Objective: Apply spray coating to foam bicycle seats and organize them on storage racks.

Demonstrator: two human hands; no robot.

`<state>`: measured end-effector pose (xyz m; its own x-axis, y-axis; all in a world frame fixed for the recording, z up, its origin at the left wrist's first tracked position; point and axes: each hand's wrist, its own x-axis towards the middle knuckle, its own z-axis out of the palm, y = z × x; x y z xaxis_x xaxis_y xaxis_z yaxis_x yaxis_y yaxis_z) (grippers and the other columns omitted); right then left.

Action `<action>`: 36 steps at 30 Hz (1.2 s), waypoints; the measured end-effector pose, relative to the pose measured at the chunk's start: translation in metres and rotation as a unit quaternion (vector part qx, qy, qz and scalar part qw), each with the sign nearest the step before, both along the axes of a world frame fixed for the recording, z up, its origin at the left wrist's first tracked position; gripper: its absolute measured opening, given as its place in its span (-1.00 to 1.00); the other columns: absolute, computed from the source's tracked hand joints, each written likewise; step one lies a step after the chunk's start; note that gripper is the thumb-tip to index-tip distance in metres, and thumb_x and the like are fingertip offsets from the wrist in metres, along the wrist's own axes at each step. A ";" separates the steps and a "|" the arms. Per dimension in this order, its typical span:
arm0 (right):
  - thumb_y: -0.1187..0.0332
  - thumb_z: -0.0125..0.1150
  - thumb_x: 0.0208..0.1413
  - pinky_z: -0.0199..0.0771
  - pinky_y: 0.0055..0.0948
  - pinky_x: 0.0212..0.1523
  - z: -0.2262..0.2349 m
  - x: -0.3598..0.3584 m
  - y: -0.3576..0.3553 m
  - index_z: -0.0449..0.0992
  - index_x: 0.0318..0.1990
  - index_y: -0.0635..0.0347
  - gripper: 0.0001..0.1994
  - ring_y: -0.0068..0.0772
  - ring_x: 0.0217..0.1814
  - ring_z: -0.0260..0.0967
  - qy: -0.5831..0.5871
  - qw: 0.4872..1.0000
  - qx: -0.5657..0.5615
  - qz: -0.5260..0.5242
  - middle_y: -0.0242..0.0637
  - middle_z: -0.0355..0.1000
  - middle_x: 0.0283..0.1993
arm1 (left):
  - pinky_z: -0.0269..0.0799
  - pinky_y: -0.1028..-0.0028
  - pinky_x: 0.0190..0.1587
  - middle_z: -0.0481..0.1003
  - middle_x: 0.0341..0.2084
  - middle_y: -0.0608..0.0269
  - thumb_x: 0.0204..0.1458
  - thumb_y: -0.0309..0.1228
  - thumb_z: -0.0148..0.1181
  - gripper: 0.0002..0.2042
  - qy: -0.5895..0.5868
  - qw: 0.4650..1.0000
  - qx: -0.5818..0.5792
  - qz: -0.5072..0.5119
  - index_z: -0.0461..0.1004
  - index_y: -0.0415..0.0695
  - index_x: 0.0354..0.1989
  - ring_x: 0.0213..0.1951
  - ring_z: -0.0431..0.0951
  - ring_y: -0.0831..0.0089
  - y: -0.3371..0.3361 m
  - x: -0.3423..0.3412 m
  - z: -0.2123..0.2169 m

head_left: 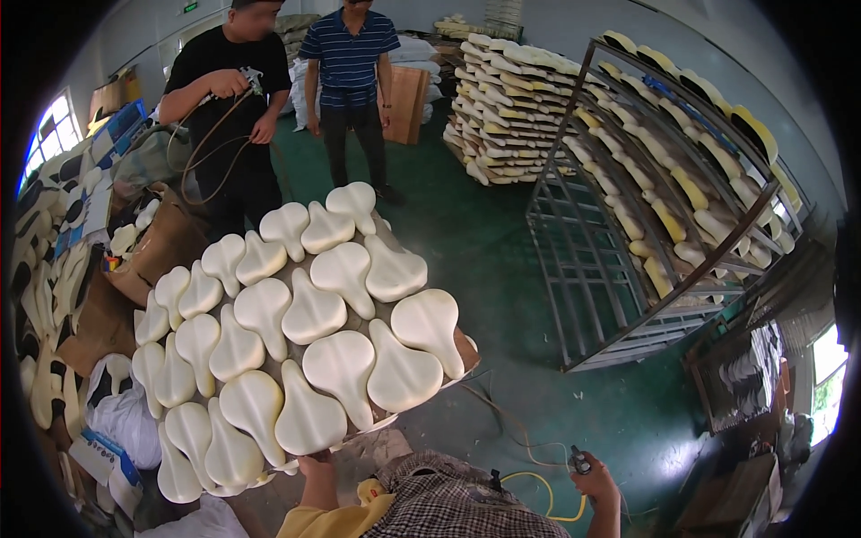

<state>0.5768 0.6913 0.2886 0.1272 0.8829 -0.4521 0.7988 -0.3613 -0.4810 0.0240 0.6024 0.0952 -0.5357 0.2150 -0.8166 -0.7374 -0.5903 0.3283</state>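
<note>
Left hand (316,466) grips board (381,235) edge; cream saddle pads (341,363) cover it; right hand (594,480) clasps spray gun (579,462).

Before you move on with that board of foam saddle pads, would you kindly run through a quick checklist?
1. Left hand grips the near edge of the board: ok.
2. Cream saddle pads lie flat on it, none sliding off: ok.
3. Right hand holds a small tool: ok.
4. Yellow hose away from feet: cannot tell.
5. Metal rack stands apart from board: ok.
6. Person in black shirt close behind board: not ok.
</note>
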 end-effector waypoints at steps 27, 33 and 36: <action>0.26 0.23 -0.20 0.42 -0.23 -0.06 0.027 -0.005 0.013 0.33 0.12 0.05 -0.40 -0.03 -0.05 0.42 -0.078 0.996 0.001 0.032 -0.02 0.47 -0.13 | 0.54 0.33 -0.23 0.51 -0.26 0.26 0.09 -0.09 -0.02 -0.68 0.022 0.996 -0.067 -0.046 0.48 -0.05 -0.20 -0.21 0.53 0.32 0.011 -0.007 0.028; 0.26 0.22 -0.20 0.41 -0.23 -0.04 0.035 -0.002 0.019 0.34 0.11 0.07 -0.41 -0.01 -0.03 0.41 -0.078 0.997 -0.021 0.018 -0.01 0.46 -0.12 | 0.54 0.35 -0.24 0.52 -0.27 0.27 0.09 -0.10 -0.01 -0.69 0.029 0.996 -0.066 -0.055 0.48 -0.04 -0.22 -0.22 0.53 0.34 0.009 -0.010 0.016; 0.28 0.22 -0.21 0.41 -0.23 -0.04 0.032 0.005 0.024 0.35 0.11 0.09 -0.41 0.00 -0.03 0.40 -0.082 0.996 -0.019 0.018 0.01 0.45 -0.11 | 0.55 0.36 -0.25 0.52 -0.28 0.28 0.08 -0.10 -0.01 -0.70 0.032 0.996 -0.057 -0.060 0.49 -0.04 -0.23 -0.23 0.53 0.34 0.005 -0.008 0.006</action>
